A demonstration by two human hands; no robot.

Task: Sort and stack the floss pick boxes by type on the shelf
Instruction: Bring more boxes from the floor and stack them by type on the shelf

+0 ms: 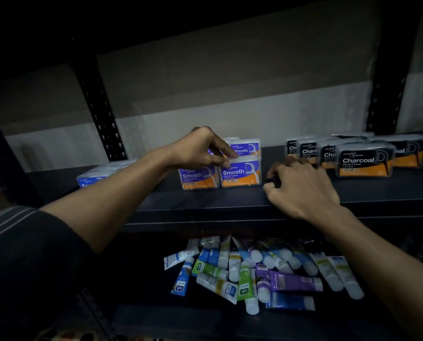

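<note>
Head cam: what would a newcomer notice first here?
The left hand pinching the upper purple Smooth box of the stack at mid-shelf, with the right hand resting just right of that stack. Next, the row of black Charcoal boxes further right on the same shelf, and the jumble of tubes on the level below.

Purple boxes [241, 172] at centre frame read "Smooth Dental Flosser". Black boxes [364, 159] toward 3 o'clock read "Charcoal", while tubes [244, 289] at 6 o'clock carry the brand "Safi".
</note>
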